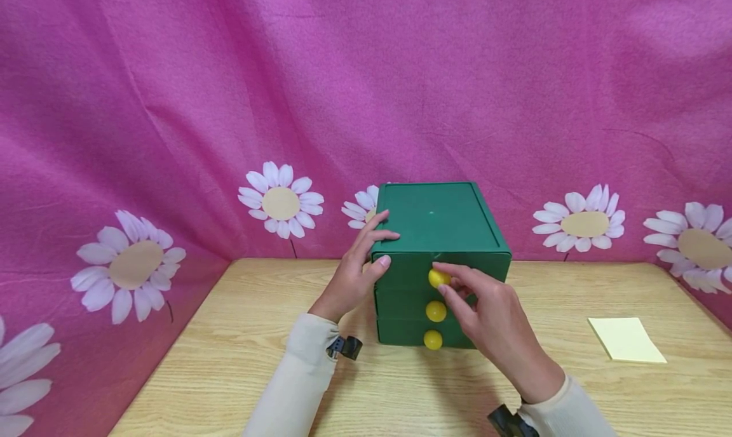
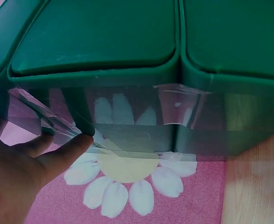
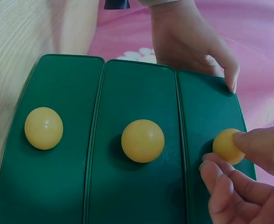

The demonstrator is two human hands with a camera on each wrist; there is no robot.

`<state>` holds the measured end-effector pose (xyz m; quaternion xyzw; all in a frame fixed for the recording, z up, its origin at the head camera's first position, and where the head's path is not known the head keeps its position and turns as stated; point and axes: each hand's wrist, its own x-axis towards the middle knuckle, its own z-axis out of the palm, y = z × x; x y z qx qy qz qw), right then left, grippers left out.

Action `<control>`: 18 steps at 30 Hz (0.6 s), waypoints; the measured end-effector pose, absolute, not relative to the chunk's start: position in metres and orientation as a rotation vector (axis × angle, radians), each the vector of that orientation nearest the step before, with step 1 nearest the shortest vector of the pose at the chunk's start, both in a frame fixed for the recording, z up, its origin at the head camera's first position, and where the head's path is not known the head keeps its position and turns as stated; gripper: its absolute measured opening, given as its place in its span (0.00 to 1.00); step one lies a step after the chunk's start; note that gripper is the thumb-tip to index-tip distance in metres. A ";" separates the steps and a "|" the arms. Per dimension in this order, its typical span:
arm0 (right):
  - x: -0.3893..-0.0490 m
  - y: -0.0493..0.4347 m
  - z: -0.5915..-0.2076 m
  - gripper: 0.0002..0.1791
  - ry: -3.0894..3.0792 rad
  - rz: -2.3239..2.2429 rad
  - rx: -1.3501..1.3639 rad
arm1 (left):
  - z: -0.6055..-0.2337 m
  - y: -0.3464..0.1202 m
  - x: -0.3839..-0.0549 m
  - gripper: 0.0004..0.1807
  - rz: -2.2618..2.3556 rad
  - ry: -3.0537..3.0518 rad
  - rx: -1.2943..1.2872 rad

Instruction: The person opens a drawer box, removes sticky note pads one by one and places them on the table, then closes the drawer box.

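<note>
A small green cabinet point(image 1: 434, 215) with three stacked drawers stands on the table, all three drawers pushed in. My right hand point(image 1: 497, 313) pinches the round yellow knob point(image 3: 228, 146) of the top drawer between thumb and fingertips. Below it, the middle knob point(image 1: 436, 311) and the bottom knob point(image 1: 433, 340) are untouched. At the cabinet's left front corner rests my left hand point(image 1: 356, 278), its fingers extended along the top edge and side, its thumb against the front. The left wrist view shows its fingers touching the see-through side wall point(image 2: 141, 112).
A pad of pale yellow sticky notes point(image 1: 627, 340) lies on the wooden table point(image 1: 229, 361), right of the cabinet. A pink cloth point(image 1: 366, 81) printed with white daisies hangs behind and along the left. Each wrist wears a dark strapped device.
</note>
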<state>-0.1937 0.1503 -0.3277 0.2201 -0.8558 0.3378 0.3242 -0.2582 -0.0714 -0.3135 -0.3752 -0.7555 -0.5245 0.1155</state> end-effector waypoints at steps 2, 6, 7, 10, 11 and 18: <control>-0.194 0.150 -0.327 0.20 -2.247 0.881 0.577 | -0.314 -0.071 -0.258 0.20 -1.535 -2.211 -1.102; -0.194 0.150 -0.327 0.20 -2.248 0.866 0.574 | -0.314 -0.071 -0.259 0.20 -1.533 -2.201 -1.108; -0.194 0.150 -0.327 0.20 -2.247 0.861 0.574 | -0.314 -0.071 -0.259 0.19 -1.532 -2.198 -1.110; -0.195 0.150 -0.328 0.20 -2.243 0.849 0.574 | -0.314 -0.071 -0.259 0.19 -1.536 -2.189 -1.116; -0.195 0.150 -0.327 0.20 -2.242 0.845 0.574 | -0.314 -0.071 -0.259 0.19 -1.537 -2.187 -1.118; -0.195 0.151 -0.326 0.20 -2.262 0.815 0.556 | -0.313 -0.071 -0.259 0.19 -1.544 -2.184 -1.119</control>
